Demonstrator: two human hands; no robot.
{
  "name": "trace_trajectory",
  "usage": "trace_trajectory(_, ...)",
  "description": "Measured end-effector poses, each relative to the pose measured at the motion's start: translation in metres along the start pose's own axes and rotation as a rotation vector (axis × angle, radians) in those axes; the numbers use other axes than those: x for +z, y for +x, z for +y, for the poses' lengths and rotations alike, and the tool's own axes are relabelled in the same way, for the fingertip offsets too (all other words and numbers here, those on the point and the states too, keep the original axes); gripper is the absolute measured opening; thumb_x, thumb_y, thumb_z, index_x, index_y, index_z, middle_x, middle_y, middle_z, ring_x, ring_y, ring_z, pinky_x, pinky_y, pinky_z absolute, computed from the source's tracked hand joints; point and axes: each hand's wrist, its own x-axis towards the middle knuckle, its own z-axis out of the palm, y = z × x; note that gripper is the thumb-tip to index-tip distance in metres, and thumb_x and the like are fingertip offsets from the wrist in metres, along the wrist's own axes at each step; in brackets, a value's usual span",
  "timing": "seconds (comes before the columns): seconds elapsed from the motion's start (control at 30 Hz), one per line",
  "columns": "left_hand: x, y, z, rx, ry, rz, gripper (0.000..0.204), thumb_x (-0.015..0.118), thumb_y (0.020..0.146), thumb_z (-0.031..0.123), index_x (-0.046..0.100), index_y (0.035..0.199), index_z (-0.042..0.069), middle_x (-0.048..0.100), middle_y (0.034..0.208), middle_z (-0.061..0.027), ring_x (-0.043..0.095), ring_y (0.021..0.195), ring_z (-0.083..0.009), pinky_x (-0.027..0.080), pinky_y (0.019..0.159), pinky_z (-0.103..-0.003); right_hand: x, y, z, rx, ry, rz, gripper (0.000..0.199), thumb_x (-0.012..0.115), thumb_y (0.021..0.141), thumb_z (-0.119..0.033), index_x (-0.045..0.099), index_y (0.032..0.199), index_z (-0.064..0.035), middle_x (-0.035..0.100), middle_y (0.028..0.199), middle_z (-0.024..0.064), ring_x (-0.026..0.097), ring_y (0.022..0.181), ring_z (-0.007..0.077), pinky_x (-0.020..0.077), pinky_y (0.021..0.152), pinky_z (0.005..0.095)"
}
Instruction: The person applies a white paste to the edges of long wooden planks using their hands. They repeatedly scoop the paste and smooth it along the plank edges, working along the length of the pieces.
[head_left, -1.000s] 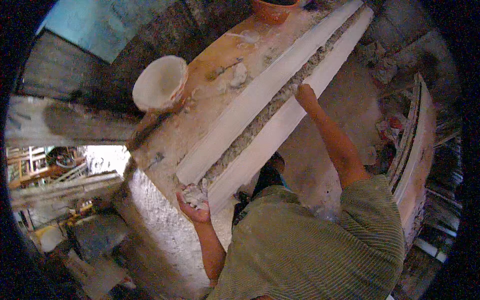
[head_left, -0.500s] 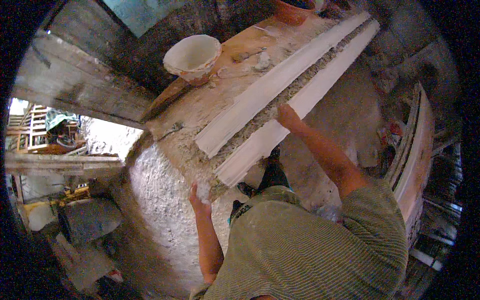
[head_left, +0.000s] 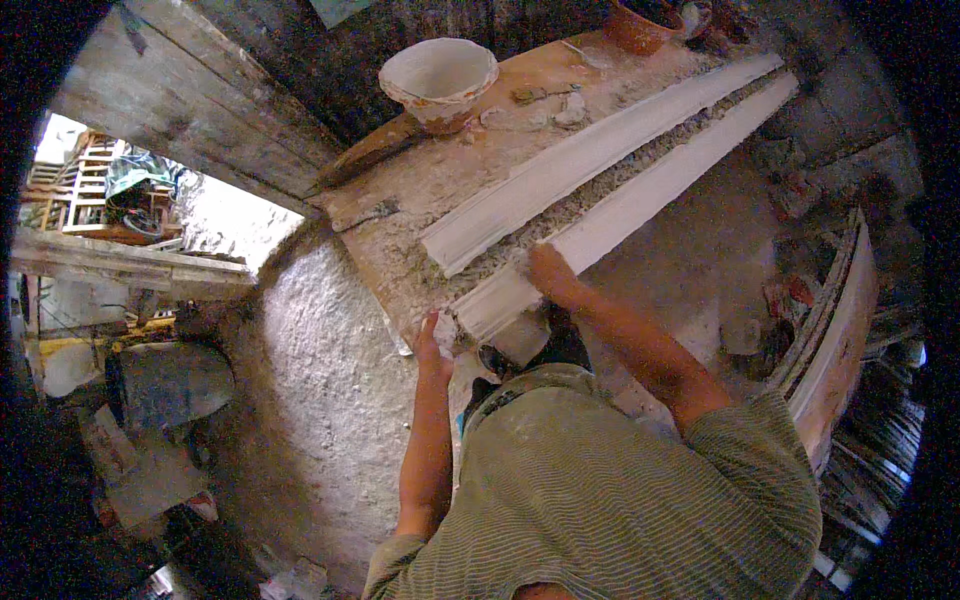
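Observation:
Two long white plaster moulding strips lie side by side on a dusty wooden table, the far strip and the near strip. My right hand, slightly blurred, is closed on the near strip toward its left end; what its fingers hold, if anything, is hidden. My left hand is at that strip's left end, closed on a whitish lump. A flat greyish piece shows below the strip's near edge, in front of my legs.
A plaster-crusted bowl stands at the table's far edge, an orange-brown basin farther right. Crumbs and scraps cover the tabletop. More long strips lean at the right. A whitish rough surface lies left of the table.
My right hand has slid leftward along the near strip toward its end. My left hand with the whitish lump has come up to that end. The view has shifted.

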Motion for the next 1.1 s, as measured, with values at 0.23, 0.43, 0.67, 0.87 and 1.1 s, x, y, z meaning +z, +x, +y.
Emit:
trace_trajectory(0.23, 0.001, -0.014, 0.007, 0.045, 0.033, -0.153, 0.050, 0.068, 0.090, 0.046, 0.060, 0.127, 0.013, 0.065, 0.116, -0.0079, 0.062, 0.108, -0.0283, 0.053, 0.090, -0.048, 0.083, 0.004, -0.091, 0.114, 0.147, -0.140, 0.021, 0.060, 0.081, -0.015, 0.065, 0.083, 0.0045, 0.065, 0.086, 0.0273, 0.065, 0.085, 0.0457, 0.0525, 0.075, 0.0541)
trace_trajectory(0.43, -0.011, -0.027, 0.025, -0.067, -0.179, -0.127, 0.057, 0.064, 0.092, 0.051, 0.057, 0.131, 0.010, 0.065, 0.122, -0.0100, 0.063, 0.111, -0.0299, 0.053, 0.094, -0.049, 0.094, 0.024, -0.160, -0.047, 0.064, -0.374, 0.022, 0.062, 0.080, -0.014, 0.069, 0.088, 0.0045, 0.067, 0.084, 0.0255, 0.067, 0.083, 0.0430, 0.0551, 0.074, 0.0507)
trace_trajectory(0.67, -0.026, -0.058, 0.066, -0.116, -0.474, -0.253, 0.054, 0.068, 0.090, 0.048, 0.061, 0.126, 0.008, 0.067, 0.122, -0.0105, 0.065, 0.109, -0.0284, 0.056, 0.093, -0.045, 0.035, -0.003, -0.221, -0.281, 0.301, -0.177, 0.047, 0.066, 0.083, -0.018, 0.058, 0.128, -0.0080, 0.059, 0.119, 0.0194, 0.058, 0.112, 0.0390, 0.0453, 0.096, 0.0523)
trace_trajectory(0.87, -0.015, -0.053, 0.069, -0.103, -0.546, -0.346, 0.046, 0.072, 0.089, 0.041, 0.063, 0.121, 0.009, 0.068, 0.119, -0.0093, 0.065, 0.109, -0.0282, 0.056, 0.093, -0.044, 0.012, -0.015, -0.211, -0.710, -0.029, 0.165, 0.045, 0.054, 0.091, -0.022, 0.057, 0.134, -0.0098, 0.050, 0.141, 0.0176, 0.046, 0.131, 0.0385, 0.0366, 0.108, 0.0587)
trace_trajectory(1.1, -0.008, -0.037, 0.066, 0.124, -0.446, -0.394, 0.038, 0.066, 0.095, 0.030, 0.062, 0.122, 0.004, 0.066, 0.124, -0.0107, 0.063, 0.115, -0.0268, 0.052, 0.099, -0.043, 0.008, -0.027, -0.172, -0.623, -0.052, -0.061, 0.051, 0.053, 0.091, -0.017, 0.050, 0.142, -0.0106, 0.044, 0.149, 0.0202, 0.043, 0.135, 0.0400, 0.0342, 0.114, 0.0535)
